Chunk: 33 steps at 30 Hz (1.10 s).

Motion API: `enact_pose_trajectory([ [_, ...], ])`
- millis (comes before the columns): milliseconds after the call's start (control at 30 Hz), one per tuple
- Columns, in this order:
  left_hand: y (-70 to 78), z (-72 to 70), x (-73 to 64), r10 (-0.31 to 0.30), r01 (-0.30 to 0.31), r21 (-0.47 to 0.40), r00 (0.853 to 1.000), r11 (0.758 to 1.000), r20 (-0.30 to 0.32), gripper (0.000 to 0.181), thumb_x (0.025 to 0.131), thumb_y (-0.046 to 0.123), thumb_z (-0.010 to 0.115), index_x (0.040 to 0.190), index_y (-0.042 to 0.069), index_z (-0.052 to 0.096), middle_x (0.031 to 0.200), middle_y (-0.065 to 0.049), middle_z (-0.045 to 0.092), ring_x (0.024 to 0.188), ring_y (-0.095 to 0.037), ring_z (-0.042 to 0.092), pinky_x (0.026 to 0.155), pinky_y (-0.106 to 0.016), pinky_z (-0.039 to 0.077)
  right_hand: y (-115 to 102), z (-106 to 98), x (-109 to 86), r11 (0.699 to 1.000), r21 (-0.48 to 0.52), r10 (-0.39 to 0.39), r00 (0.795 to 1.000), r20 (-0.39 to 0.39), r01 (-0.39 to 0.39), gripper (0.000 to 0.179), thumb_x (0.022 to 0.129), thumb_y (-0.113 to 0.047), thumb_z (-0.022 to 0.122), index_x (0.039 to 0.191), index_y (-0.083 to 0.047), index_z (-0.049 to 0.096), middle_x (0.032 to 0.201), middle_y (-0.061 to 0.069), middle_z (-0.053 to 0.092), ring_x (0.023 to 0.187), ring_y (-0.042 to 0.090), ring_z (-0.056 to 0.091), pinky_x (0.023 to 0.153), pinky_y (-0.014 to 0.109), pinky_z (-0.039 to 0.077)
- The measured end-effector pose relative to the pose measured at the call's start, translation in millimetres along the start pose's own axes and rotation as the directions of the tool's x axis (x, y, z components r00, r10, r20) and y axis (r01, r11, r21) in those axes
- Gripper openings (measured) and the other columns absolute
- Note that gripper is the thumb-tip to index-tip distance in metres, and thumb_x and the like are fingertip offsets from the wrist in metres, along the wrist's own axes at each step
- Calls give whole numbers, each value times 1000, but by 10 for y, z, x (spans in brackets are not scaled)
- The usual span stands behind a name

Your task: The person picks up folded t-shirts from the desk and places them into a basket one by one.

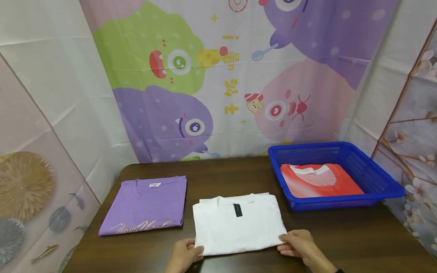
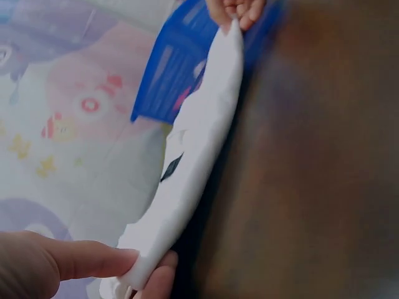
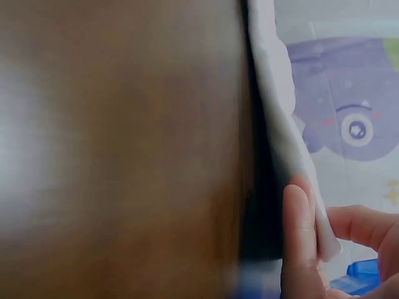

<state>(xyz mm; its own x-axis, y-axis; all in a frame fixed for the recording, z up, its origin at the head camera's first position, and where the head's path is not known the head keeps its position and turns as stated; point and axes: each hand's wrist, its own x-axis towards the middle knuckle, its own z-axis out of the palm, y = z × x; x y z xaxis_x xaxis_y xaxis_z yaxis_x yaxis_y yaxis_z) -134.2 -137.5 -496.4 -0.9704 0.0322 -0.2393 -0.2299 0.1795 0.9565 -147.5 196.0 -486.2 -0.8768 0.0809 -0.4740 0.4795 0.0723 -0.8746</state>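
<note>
A folded white T-shirt (image 1: 239, 229) with a black neck label is held between both hands at the front middle of the table. My left hand (image 1: 186, 253) pinches its near left corner, thumb on top and fingers beneath, as the left wrist view also shows on the shirt (image 2: 199, 143). At the near right corner my right hand (image 1: 300, 244) pinches the cloth between thumb and fingers. In the right wrist view the shirt's edge (image 3: 280, 106) stands a little above the tabletop, with a dark gap under it.
A folded purple T-shirt (image 1: 150, 204) with gold lettering lies to the left on the dark wooden table (image 1: 218, 170). At the back right stands a blue plastic basket (image 1: 372, 170) holding a folded red and pink shirt (image 1: 321, 182). Behind hangs a cartoon-printed curtain (image 1: 235, 136).
</note>
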Motion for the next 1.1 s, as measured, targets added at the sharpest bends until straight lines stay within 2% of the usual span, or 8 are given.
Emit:
enact_pose_trajectory([
  [67,-43,-4,-79,0,0,12,998,1000,59,39,83,-9,61,111,-32,47,77,-10,70,70,-11,67,66,-28,60,53,-87,-102,1000,-19,1,998,57,1,10,85,-4,62,87,4,57,62,4,68,57,10,68,59,25,59],
  [167,-77,-24,-167,3,-11,64,993,998,120,38,83,-7,62,109,-31,49,78,-20,71,67,-19,71,64,-29,60,116,-179,-212,998,-57,6,991,136,2,10,86,-6,62,85,1,55,64,3,70,60,8,69,60,24,59],
  [333,-79,-40,-204,29,-49,133,989,990,146,37,83,-5,63,107,-30,51,81,-29,71,69,-29,73,63,-30,60,158,-223,-247,996,-92,14,985,171,2,12,87,-7,62,86,1,53,64,3,70,59,7,68,58,21,58],
  [533,-35,-15,-179,-1,-15,199,997,980,78,37,83,2,65,104,-26,56,82,-24,72,65,-11,67,62,-26,56,126,-256,-129,994,-106,-2,992,126,15,23,84,-9,66,95,10,61,75,1,66,68,9,67,66,26,60],
  [600,-4,-1,-152,-11,-1,211,998,977,54,37,83,3,65,105,-25,56,85,-24,72,67,-11,66,63,-28,57,84,-250,-80,989,-147,21,998,58,-13,28,83,-13,70,98,10,64,76,0,64,70,9,64,66,28,59],
  [767,86,13,-42,25,-25,234,1000,972,5,35,82,4,64,102,-24,59,84,-24,71,74,-19,67,66,-33,58,-56,-228,82,975,-217,55,998,-7,-55,37,80,-20,73,103,8,66,75,0,68,70,11,63,64,27,56],
  [967,147,40,108,12,3,217,997,976,-71,34,81,6,65,101,-21,62,75,-10,69,70,-11,59,62,-26,51,-201,-206,298,968,-240,59,998,-37,-66,47,79,-19,74,111,12,61,73,2,67,68,12,61,63,26,57],
  [1100,176,46,220,9,15,201,993,979,-121,31,80,7,64,98,-18,64,68,1,60,64,-8,51,59,-23,45,-245,-194,395,965,-250,62,996,-66,-76,44,80,-18,74,110,12,61,72,2,66,65,12,60,61,25,56],
])
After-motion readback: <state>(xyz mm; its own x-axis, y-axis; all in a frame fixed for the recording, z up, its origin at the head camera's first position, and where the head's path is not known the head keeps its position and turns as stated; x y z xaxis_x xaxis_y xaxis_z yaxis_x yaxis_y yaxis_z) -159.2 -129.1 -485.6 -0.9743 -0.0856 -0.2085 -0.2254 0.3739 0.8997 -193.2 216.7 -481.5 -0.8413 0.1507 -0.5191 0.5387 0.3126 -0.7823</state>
